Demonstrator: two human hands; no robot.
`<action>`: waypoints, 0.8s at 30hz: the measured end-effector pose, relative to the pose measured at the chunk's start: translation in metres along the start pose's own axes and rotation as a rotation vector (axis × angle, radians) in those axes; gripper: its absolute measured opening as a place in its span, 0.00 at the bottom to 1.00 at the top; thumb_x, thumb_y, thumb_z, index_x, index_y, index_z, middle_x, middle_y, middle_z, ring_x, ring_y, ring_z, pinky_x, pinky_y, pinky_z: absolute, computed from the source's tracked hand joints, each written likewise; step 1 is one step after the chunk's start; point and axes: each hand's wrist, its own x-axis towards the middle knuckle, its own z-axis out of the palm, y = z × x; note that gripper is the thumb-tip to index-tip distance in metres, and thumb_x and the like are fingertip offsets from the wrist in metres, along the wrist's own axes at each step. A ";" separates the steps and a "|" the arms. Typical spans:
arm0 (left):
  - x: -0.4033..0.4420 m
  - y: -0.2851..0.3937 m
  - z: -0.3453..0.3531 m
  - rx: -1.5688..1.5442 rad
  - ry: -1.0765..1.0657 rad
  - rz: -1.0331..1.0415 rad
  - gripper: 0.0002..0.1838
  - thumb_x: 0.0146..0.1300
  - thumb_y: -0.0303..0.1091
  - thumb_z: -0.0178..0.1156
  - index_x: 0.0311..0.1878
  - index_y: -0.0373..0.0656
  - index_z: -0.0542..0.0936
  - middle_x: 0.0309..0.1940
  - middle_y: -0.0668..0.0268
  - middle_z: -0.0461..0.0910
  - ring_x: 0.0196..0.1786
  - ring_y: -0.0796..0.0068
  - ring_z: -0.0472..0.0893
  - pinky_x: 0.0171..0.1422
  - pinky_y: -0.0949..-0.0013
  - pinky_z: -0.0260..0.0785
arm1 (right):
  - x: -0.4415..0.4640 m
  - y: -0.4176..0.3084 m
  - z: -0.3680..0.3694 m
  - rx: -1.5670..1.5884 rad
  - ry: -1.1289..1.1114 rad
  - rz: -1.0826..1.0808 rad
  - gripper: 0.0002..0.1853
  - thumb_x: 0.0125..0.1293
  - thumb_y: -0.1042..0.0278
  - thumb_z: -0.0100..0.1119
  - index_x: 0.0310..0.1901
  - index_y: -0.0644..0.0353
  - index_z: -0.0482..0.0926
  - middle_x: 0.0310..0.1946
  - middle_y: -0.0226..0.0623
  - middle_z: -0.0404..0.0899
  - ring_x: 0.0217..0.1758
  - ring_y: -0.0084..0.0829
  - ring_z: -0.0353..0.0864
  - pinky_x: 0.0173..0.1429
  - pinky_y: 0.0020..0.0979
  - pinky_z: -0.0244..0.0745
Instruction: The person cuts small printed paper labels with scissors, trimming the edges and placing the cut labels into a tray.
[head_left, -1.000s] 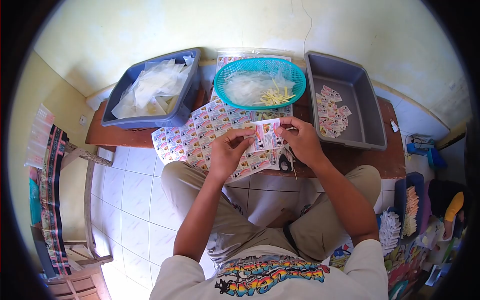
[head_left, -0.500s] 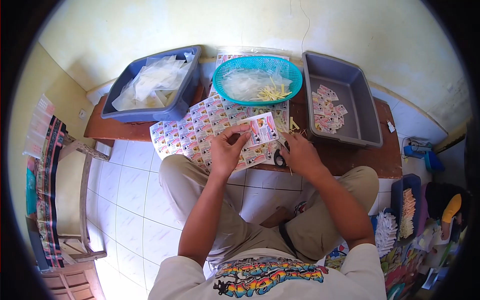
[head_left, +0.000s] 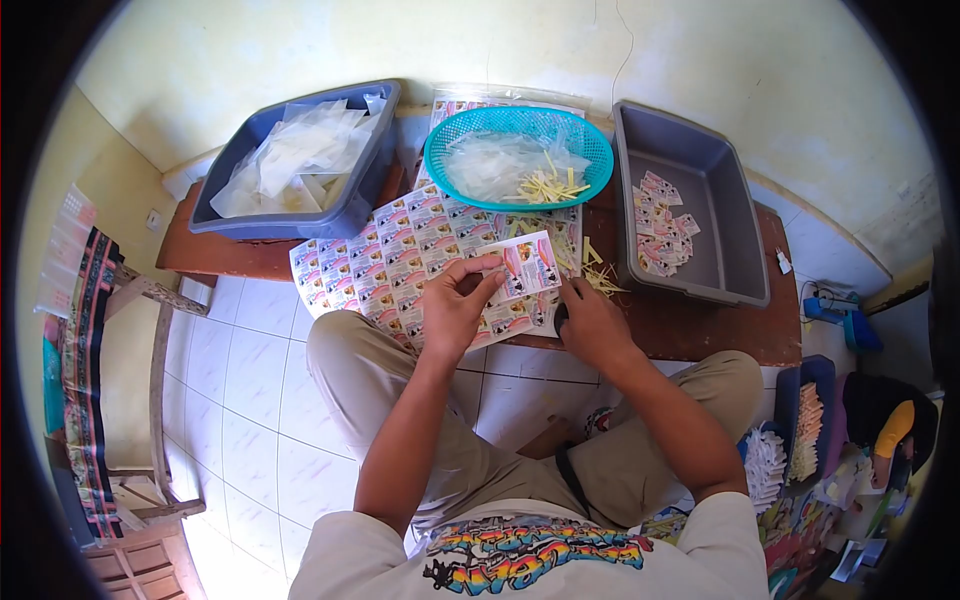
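Observation:
Between its thumb and fingers, my left hand [head_left: 458, 300] pinches a small printed label piece [head_left: 528, 268] by its left side. Just right of that piece, my right hand [head_left: 592, 318] is closed around black-handled scissors [head_left: 561, 318], mostly hidden by the fingers. Large printed label sheets [head_left: 385, 262] lie on the bench under and to the left of my hands. Behind them is a teal basket [head_left: 437, 184] with clear plastic bags [head_left: 500, 165] and thin yellow strips [head_left: 553, 188].
A blue-grey tub [head_left: 352, 222] of plastic sheets stands at the left. A grey tub [head_left: 730, 200] with cut labels [head_left: 662, 235] stands right on the brown bench [head_left: 700, 335]. Another person's arm [head_left: 893, 437] and trays of folded items [head_left: 806, 430] are at the lower right.
My right hand has let go of the label piece, moved down to the scissors and closed on them. My left hand still holds the piece.

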 end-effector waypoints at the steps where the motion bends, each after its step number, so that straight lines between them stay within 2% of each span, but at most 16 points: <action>1: 0.001 0.000 0.001 0.001 0.001 -0.016 0.13 0.71 0.23 0.72 0.56 0.32 0.86 0.43 0.60 0.91 0.44 0.81 0.87 0.49 0.76 0.80 | 0.001 -0.001 -0.006 0.047 -0.051 0.052 0.38 0.63 0.73 0.63 0.77 0.62 0.68 0.67 0.57 0.74 0.64 0.59 0.82 0.67 0.51 0.81; 2: 0.002 -0.001 0.002 -0.001 0.003 -0.016 0.13 0.71 0.23 0.72 0.56 0.32 0.86 0.43 0.60 0.91 0.44 0.81 0.87 0.49 0.76 0.80 | 0.002 -0.004 -0.013 0.094 -0.102 0.103 0.38 0.62 0.74 0.63 0.77 0.63 0.69 0.67 0.58 0.74 0.64 0.59 0.81 0.68 0.50 0.81; 6: 0.009 -0.008 0.000 -0.035 0.019 0.016 0.13 0.71 0.23 0.72 0.56 0.31 0.86 0.43 0.60 0.91 0.43 0.81 0.87 0.49 0.77 0.79 | -0.004 0.002 -0.020 0.179 -0.059 0.093 0.39 0.60 0.74 0.65 0.76 0.64 0.70 0.65 0.57 0.75 0.63 0.59 0.82 0.67 0.49 0.81; 9: 0.011 -0.007 -0.002 -0.052 0.053 0.032 0.13 0.71 0.23 0.72 0.56 0.31 0.86 0.42 0.60 0.91 0.43 0.82 0.86 0.49 0.77 0.78 | -0.011 0.006 -0.031 0.319 -0.043 0.006 0.40 0.58 0.76 0.67 0.76 0.63 0.70 0.63 0.56 0.75 0.59 0.57 0.83 0.63 0.50 0.82; 11: 0.014 -0.008 -0.005 -0.063 0.081 0.034 0.13 0.71 0.23 0.72 0.56 0.31 0.86 0.42 0.60 0.91 0.43 0.82 0.86 0.48 0.77 0.78 | -0.017 0.003 -0.041 0.374 -0.041 -0.020 0.42 0.56 0.75 0.70 0.76 0.62 0.71 0.59 0.53 0.76 0.52 0.51 0.85 0.60 0.47 0.82; 12: 0.016 -0.010 -0.006 -0.071 0.113 0.050 0.13 0.70 0.22 0.72 0.56 0.31 0.87 0.42 0.61 0.91 0.43 0.83 0.86 0.48 0.77 0.78 | -0.018 0.001 -0.047 0.370 -0.048 -0.024 0.42 0.56 0.75 0.70 0.76 0.62 0.71 0.59 0.53 0.76 0.52 0.51 0.85 0.60 0.47 0.82; 14: 0.018 -0.008 -0.007 -0.081 0.151 0.064 0.13 0.70 0.22 0.72 0.57 0.31 0.87 0.42 0.61 0.91 0.43 0.83 0.86 0.48 0.77 0.78 | -0.021 -0.004 -0.057 0.512 -0.086 0.033 0.43 0.56 0.70 0.76 0.76 0.61 0.73 0.53 0.49 0.79 0.46 0.43 0.84 0.58 0.44 0.81; 16: 0.018 0.001 -0.008 -0.072 0.176 0.023 0.15 0.69 0.21 0.72 0.58 0.31 0.87 0.46 0.59 0.91 0.47 0.78 0.88 0.56 0.73 0.81 | -0.024 -0.003 -0.058 0.504 -0.066 0.017 0.44 0.55 0.66 0.79 0.76 0.59 0.74 0.50 0.47 0.80 0.45 0.41 0.84 0.55 0.42 0.81; 18: 0.021 0.001 -0.010 -0.062 0.192 0.015 0.16 0.69 0.21 0.73 0.58 0.31 0.86 0.47 0.59 0.90 0.48 0.78 0.88 0.56 0.73 0.81 | -0.026 -0.002 -0.059 0.499 -0.044 0.002 0.45 0.54 0.62 0.82 0.76 0.58 0.75 0.47 0.45 0.80 0.43 0.39 0.83 0.53 0.41 0.80; 20: 0.023 0.000 -0.011 -0.053 0.209 0.008 0.16 0.69 0.21 0.73 0.58 0.31 0.86 0.48 0.58 0.90 0.49 0.77 0.88 0.57 0.73 0.81 | -0.028 -0.002 -0.062 0.485 -0.091 0.027 0.50 0.51 0.57 0.87 0.78 0.54 0.74 0.43 0.38 0.77 0.40 0.31 0.78 0.47 0.33 0.79; 22: 0.025 -0.002 -0.009 -0.090 0.250 0.100 0.15 0.69 0.21 0.73 0.57 0.32 0.87 0.39 0.64 0.90 0.40 0.87 0.83 0.45 0.79 0.74 | -0.031 -0.001 -0.066 0.530 -0.123 0.012 0.51 0.52 0.57 0.87 0.78 0.53 0.73 0.43 0.36 0.75 0.41 0.29 0.77 0.47 0.32 0.79; 24: 0.023 0.004 -0.005 -0.102 0.264 0.103 0.15 0.69 0.21 0.73 0.57 0.32 0.87 0.38 0.64 0.90 0.40 0.87 0.83 0.44 0.80 0.74 | -0.034 0.000 -0.069 0.574 -0.153 -0.002 0.51 0.53 0.58 0.87 0.79 0.51 0.73 0.42 0.34 0.74 0.42 0.27 0.76 0.47 0.30 0.79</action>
